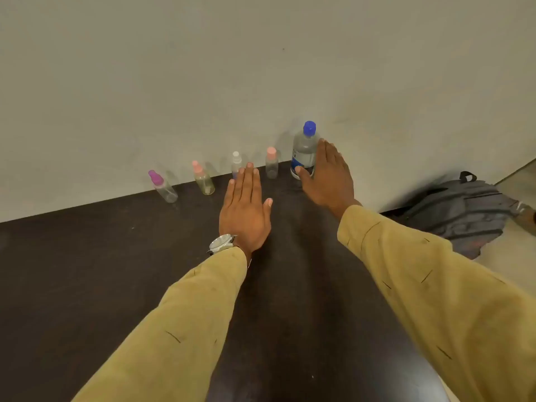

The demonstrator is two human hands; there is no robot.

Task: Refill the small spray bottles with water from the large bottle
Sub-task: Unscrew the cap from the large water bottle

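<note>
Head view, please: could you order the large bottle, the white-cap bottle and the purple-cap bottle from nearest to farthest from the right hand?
1. Large bottle, right beside the right hand.
2. White-cap bottle, middle of the row.
3. Purple-cap bottle, far left end.

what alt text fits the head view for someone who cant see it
A person's open right hand is at the blue-capped large bottle on a dark table. The open left hand is spread flat before four small spray bottles in a row along the wall. A grey backpack lies beyond the table.
</note>
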